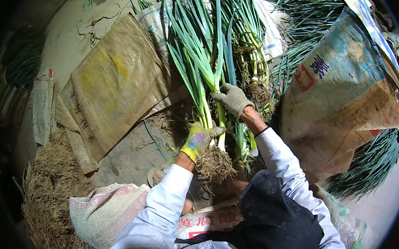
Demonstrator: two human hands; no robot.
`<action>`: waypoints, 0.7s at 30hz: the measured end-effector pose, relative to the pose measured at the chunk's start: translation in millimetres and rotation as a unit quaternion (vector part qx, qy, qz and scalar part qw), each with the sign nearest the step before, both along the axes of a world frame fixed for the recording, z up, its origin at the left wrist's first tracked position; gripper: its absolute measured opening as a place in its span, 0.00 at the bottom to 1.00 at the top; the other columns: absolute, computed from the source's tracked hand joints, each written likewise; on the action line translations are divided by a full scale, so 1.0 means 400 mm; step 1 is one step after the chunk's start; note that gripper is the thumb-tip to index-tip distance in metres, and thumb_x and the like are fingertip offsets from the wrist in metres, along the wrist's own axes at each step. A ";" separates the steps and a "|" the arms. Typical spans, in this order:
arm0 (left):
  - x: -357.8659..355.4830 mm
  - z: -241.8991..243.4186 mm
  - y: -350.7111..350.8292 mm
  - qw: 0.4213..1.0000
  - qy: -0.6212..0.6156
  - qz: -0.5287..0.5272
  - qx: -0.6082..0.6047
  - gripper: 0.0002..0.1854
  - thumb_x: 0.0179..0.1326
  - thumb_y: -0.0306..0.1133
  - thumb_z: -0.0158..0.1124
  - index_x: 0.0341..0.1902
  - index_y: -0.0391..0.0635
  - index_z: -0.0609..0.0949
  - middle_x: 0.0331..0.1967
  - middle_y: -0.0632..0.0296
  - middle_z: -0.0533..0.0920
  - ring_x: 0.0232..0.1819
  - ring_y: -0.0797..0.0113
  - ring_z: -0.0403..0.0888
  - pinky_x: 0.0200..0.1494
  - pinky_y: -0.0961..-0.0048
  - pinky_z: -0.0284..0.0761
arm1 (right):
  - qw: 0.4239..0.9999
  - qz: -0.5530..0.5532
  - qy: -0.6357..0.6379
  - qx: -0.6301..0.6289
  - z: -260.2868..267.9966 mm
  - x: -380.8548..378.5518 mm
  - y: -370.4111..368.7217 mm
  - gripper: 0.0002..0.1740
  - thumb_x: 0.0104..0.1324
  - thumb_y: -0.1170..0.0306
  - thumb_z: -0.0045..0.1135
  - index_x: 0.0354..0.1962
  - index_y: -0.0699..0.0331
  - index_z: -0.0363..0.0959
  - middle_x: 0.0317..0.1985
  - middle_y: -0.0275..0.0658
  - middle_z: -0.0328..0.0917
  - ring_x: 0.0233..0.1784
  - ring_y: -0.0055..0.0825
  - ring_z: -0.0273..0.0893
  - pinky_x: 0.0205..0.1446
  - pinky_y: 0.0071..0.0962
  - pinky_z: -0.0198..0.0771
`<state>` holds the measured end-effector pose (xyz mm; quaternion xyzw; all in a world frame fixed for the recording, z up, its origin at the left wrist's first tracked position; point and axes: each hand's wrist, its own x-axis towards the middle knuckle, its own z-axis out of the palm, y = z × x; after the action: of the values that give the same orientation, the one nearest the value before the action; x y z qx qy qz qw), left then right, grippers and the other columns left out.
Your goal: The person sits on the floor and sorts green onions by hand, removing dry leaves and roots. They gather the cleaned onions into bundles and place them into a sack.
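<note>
My left hand [199,140], in a yellow patterned work glove, closes around the lower pale stems of several green onions [204,112]. Their matted, soil-covered roots [216,165] hang below that hand, and the long leaves point away from me. A thicker onion stalk [222,117] stands at the right of the bunch. On its upper stem, my right hand [234,99], in a grey-beige knit glove, has its thumb and fingers closed. Just beyond the right hand lies another bunch of onions [256,63], its roots towards me. Loose peeled leaves [244,140] lie below my right wrist.
A brown woven sack [113,78] lies on the floor at left, near a big heap of fibrous roots [53,190]. At right, a stained printed sack [343,90] partly covers green onions [369,164]. More onion leaves [309,5] spread at far right. A pinkish sack [109,205] lies near my left arm.
</note>
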<state>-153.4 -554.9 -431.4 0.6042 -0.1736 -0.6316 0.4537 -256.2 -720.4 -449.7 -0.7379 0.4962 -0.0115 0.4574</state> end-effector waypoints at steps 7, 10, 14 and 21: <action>-0.004 -0.018 0.021 1.000 0.030 0.000 -0.006 0.12 0.52 0.29 0.72 0.38 0.34 0.85 0.32 0.60 0.86 0.33 0.74 0.82 0.35 0.78 0.77 | 0.980 -0.128 -0.125 0.084 -0.028 -0.054 0.026 0.17 0.64 0.59 0.61 0.33 0.67 0.77 0.27 0.40 0.80 0.30 0.26 0.77 0.36 0.28 0.71; 0.005 -0.043 0.027 0.994 0.105 -0.004 -0.034 0.13 0.58 0.31 0.68 0.42 0.33 0.84 0.35 0.58 0.86 0.35 0.74 0.82 0.39 0.78 0.78 | 0.882 -0.254 -0.341 0.202 -0.008 -0.095 0.054 0.11 0.69 0.63 0.57 0.34 0.62 0.73 0.26 0.33 0.77 0.28 0.21 0.75 0.34 0.21 0.70; 0.023 -0.086 0.035 0.989 0.138 0.007 -0.055 0.17 0.60 0.39 0.68 0.45 0.38 0.83 0.36 0.63 0.85 0.35 0.77 0.80 0.37 0.77 0.76 | 0.727 -0.327 -0.485 0.359 0.062 -0.137 0.107 0.14 0.66 0.61 0.60 0.37 0.60 0.68 0.28 0.36 0.72 0.30 0.31 0.74 0.40 0.39 0.76; 0.034 -0.125 0.023 0.994 0.102 0.025 -0.036 0.18 0.57 0.37 0.70 0.45 0.35 0.83 0.33 0.64 0.85 0.31 0.75 0.81 0.33 0.78 0.77 | 0.878 -0.218 -0.331 0.269 0.285 -0.237 0.199 0.07 0.61 0.75 0.56 0.29 0.68 0.67 0.22 0.37 0.72 0.25 0.27 0.77 0.32 0.26 0.76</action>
<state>-139.8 -545.8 -481.3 0.5237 -0.1338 -0.6721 0.5061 -351.2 -640.7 -335.5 -0.4127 0.4488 -0.2206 0.7613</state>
